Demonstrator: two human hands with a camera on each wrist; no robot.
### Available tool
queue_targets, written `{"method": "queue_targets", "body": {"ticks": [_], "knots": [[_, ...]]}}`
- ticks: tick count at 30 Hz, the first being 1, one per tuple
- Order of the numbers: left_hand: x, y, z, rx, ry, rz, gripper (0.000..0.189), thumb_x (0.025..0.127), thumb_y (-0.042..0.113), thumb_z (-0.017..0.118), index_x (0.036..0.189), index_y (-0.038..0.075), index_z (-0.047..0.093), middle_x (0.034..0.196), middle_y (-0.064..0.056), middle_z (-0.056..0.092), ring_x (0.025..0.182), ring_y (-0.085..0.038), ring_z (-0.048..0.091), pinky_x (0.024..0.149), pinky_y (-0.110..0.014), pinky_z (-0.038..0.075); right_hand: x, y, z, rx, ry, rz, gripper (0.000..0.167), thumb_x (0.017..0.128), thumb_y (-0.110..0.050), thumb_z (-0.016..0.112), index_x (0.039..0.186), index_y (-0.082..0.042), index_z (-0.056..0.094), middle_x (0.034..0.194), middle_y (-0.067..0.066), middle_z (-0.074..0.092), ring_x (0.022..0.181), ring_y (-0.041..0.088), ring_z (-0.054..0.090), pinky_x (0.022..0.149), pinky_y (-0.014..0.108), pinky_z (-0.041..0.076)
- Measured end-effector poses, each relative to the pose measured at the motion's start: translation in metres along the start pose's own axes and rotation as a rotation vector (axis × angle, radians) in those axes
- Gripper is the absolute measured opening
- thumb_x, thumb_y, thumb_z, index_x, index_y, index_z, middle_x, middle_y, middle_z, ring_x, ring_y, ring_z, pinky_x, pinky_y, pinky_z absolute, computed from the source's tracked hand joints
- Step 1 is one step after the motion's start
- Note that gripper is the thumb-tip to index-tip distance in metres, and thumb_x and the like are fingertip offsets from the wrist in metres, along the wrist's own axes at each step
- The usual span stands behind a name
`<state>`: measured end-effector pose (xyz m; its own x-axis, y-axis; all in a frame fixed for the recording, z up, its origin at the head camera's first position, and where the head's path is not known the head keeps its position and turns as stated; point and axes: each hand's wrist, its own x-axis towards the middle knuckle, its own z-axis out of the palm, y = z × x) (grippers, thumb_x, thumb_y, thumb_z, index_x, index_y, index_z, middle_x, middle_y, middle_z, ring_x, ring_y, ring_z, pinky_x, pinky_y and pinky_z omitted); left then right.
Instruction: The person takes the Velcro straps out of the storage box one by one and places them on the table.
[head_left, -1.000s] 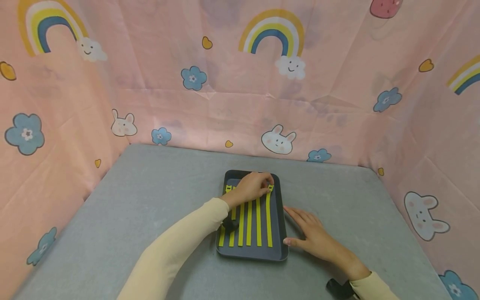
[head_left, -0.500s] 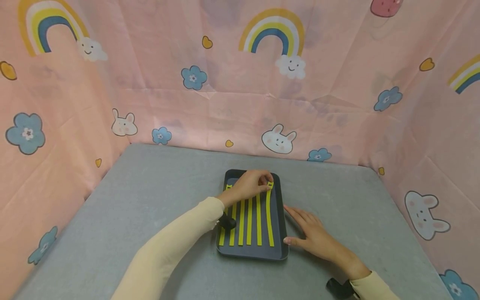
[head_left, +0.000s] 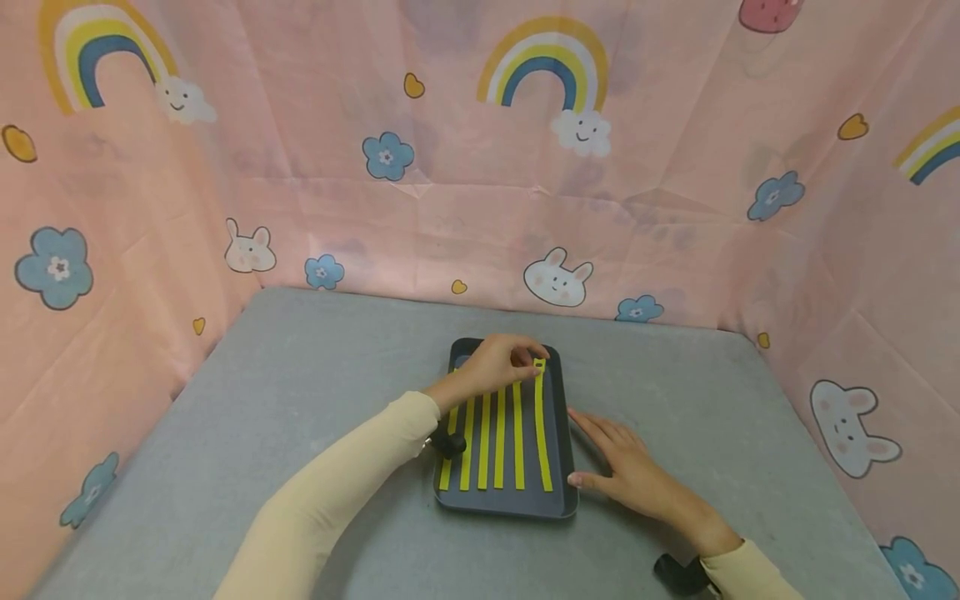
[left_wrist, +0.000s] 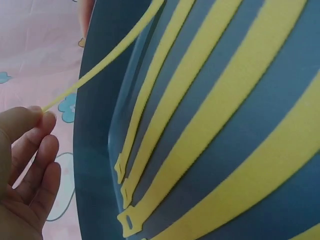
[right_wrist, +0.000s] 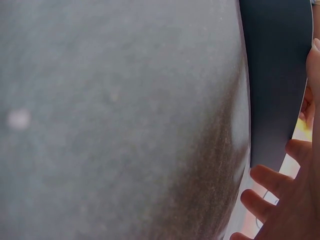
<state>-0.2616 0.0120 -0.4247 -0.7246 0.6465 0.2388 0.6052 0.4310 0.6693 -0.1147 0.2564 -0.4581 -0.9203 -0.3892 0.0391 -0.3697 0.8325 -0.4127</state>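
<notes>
One strip (head_left: pixel 542 433) shifted, five others (head_left: pixel 484 442), one tray (head_left: pixel 559 467)

**pink cloth (head_left: pixel 472 200) around a grey table (head_left: pixel 337 367)**

in front of you, creased fabric rises behind the table's far edge, and more of it stands to your left and right. you see it printed with rainbows (head_left: pixel 543 46), smiling clouds (head_left: pixel 582 133), blue flowers (head_left: pixel 387 156), white rabbits (head_left: pixel 555 280) and yellow hearts (head_left: pixel 414 85). the light is soft, warmer on your left.

Left arm (head_left: pixel 330 500) extended forward, left hand (head_left: pixel 495 365) in thumb-to-forefinger pinch (other fingers curled); right hand (head_left: pixel 628 471): fingers extended, thumb apart.
</notes>
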Motion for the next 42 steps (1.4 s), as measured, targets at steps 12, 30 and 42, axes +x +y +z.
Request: {"method": "queue_targets", "body": {"ticks": [12, 30, 42], "knots": [[0.000, 0.005, -0.003, 0.022, -0.002, 0.032, 0.032, 0.092, 0.028, 0.070, 0.123, 0.016, 0.071, 0.091, 0.004, 0.076, 0.074, -0.001, 0.066, 0.064, -0.018, 0.050, -0.001, -0.002, 0.001, 0.010, -0.022, 0.020, 0.085, 0.089, -0.057, 0.065, 0.157, -0.026, 0.026, 0.154, 0.015, 0.043, 0.139, 0.044, 0.040, 0.104, 0.073, 0.029], [-0.005, 0.012, -0.010, -0.120, 0.065, 0.073, 0.031, 0.094, 0.020, 0.069, 0.124, 0.015, 0.070, 0.098, -0.002, 0.077, 0.084, -0.013, 0.073, 0.063, -0.018, 0.056, 0.000, 0.001, 0.002, 0.026, -0.024, 0.032, 0.086, 0.088, -0.055, 0.066, 0.158, -0.023, 0.026, 0.155, 0.015, 0.041, 0.139, 0.045, 0.040, 0.104, 0.073, 0.029], [-0.011, 0.019, -0.019, -0.251, 0.101, 0.042, 0.029, 0.093, 0.019, 0.069, 0.122, 0.017, 0.071, 0.095, -0.001, 0.077, 0.082, -0.006, 0.070, 0.070, -0.022, 0.056, 0.000, 0.001, 0.002, 0.019, -0.013, 0.024, 0.087, 0.088, -0.055, 0.066, 0.158, -0.023, 0.026, 0.155, 0.015, 0.042, 0.140, 0.044, 0.040, 0.104, 0.073, 0.029]]}}
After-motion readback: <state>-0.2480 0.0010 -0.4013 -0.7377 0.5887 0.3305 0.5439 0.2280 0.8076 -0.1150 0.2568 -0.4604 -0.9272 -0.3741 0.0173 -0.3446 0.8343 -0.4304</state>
